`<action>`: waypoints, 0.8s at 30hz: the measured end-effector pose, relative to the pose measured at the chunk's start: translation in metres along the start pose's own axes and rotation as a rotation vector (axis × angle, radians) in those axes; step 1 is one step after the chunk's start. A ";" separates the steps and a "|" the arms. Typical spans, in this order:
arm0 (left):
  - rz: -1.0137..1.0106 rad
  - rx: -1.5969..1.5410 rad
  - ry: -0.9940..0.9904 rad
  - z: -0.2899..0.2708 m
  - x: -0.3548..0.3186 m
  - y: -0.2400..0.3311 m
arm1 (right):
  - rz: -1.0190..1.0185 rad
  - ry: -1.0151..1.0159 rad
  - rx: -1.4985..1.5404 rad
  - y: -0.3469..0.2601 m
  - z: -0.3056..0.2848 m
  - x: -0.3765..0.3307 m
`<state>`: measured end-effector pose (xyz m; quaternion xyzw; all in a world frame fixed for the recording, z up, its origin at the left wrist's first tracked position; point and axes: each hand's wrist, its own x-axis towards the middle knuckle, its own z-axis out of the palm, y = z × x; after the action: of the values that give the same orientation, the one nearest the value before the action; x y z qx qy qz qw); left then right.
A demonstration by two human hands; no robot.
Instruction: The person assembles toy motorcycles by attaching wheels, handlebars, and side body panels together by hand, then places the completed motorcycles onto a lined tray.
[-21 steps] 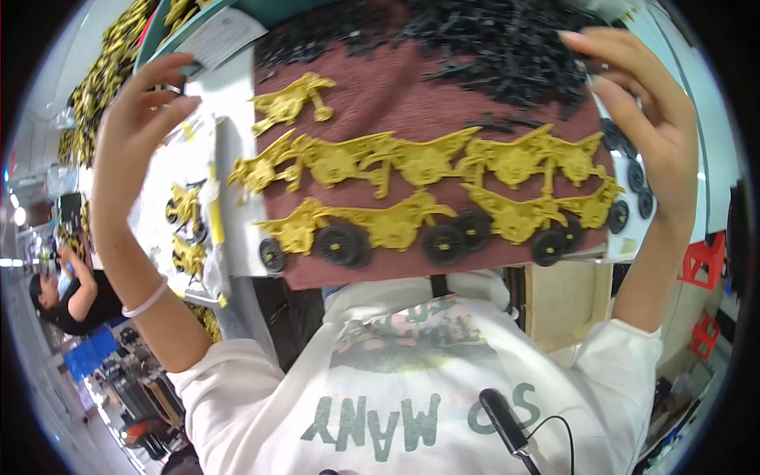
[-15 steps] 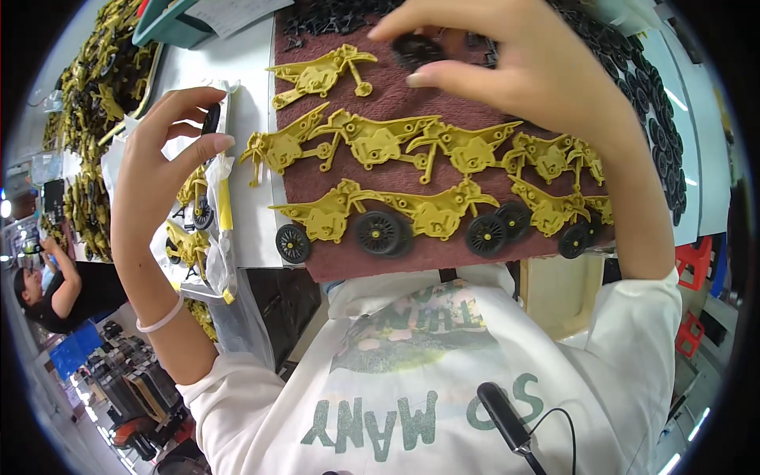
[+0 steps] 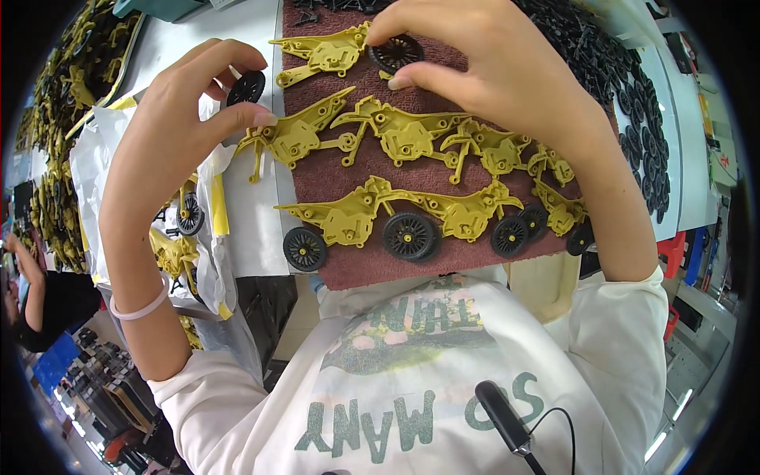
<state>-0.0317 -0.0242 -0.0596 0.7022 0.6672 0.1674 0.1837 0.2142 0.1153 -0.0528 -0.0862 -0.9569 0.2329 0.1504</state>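
Frames (image 3: pixel 406 138) on cloth (image 3: pixel 360 269); white table (image 3: pixel 261 229)

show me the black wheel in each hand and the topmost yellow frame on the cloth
Left wheel (image 3: pixel 246 89), head view: its spoked face.
Right wheel (image 3: pixel 397 55), head view: the middle of its spoked face.
Topmost yellow frame (image 3: pixel 336 55), head view: the middle of its body.

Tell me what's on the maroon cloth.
Yellow frames lie in rows on the maroon cloth, with black wheels along the nearest row and small black parts at the far edge. Anything beneath the right hand is covered.
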 end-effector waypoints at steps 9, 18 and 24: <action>0.012 0.029 0.107 0.009 0.005 0.002 | -0.091 -0.063 -0.034 0.013 0.021 -0.002; 0.067 0.047 0.122 0.030 0.015 0.007 | -0.124 -0.085 -0.127 0.013 0.022 -0.002; 0.088 0.047 0.149 0.032 0.018 0.017 | -0.078 0.045 0.043 -0.003 0.011 -0.015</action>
<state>-0.0010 -0.0083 -0.0795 0.7204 0.6514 0.2114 0.1094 0.2247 0.1044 -0.0644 -0.0508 -0.9508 0.2453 0.1825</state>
